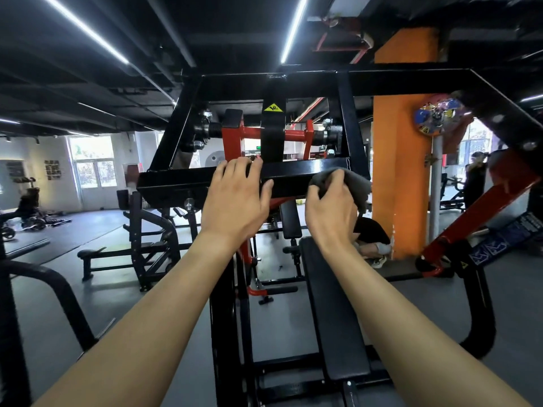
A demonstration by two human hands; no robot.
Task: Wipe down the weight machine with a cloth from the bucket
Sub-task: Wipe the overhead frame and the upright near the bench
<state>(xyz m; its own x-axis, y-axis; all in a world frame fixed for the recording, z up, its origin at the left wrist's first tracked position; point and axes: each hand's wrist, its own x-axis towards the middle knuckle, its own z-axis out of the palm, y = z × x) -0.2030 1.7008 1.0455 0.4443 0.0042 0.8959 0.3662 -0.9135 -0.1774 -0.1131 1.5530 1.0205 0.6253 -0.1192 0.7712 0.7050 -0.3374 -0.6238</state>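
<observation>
I have both hands up on the weight machine's black crossbar point(176, 182), just above the middle of my view. My left hand point(235, 198) lies spread on the bar, fingers laid loosely over its top edge, holding nothing. At its 3 o'clock, my right hand point(330, 207) grips a bunched grey cloth point(354, 180) and presses it against the same bar, the cloth's loose end hanging at the hand's 2 o'clock. Behind the bar, at 12 o'clock, sit the red pivot axle point(252, 133) and a yellow warning sticker point(273, 108). The black padded bench point(329, 304) runs toward 6 o'clock. An orange pillar point(399, 171) stands at 3 o'clock.
</observation>
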